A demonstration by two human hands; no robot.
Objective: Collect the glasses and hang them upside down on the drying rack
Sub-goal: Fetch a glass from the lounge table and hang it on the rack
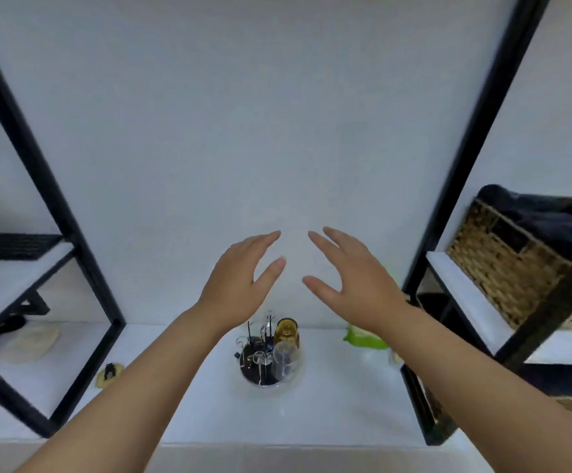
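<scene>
Head view of a white counter [329, 414] against a plain white wall [243, 131], with two bare hands raised in front of the wall. The left hand [240, 285] and the right hand [353, 285] are both spread, fingers extended and thumbs apart, holding nothing; their fingertips lean toward each other with a narrow gap between them, and neither touches any object. Below and between the forearms stands the drying rack [260, 360], a round dark base with thin upright wire pegs, set near the middle of the counter and well back from its front edge. Two glasses sit on the rack: one amber glass [287, 331] at the back right and one clear glass [284, 360] just in front of it, touching or nearly so; whether each is fully inverted cannot be told from the blur. The remaining pegs, their number unclear, stand bare on the left side of the rack. Open counter lies in front of the rack and to either side of it. Two black-framed shelf units bound this room: the left shelf frame [83, 302] and the right shelf frame [448, 216]. One woven basket [503, 264] rests on the right shelf. One green cloth-like item [363, 337] lies on the counter right of the rack, partly behind the right wrist.
</scene>
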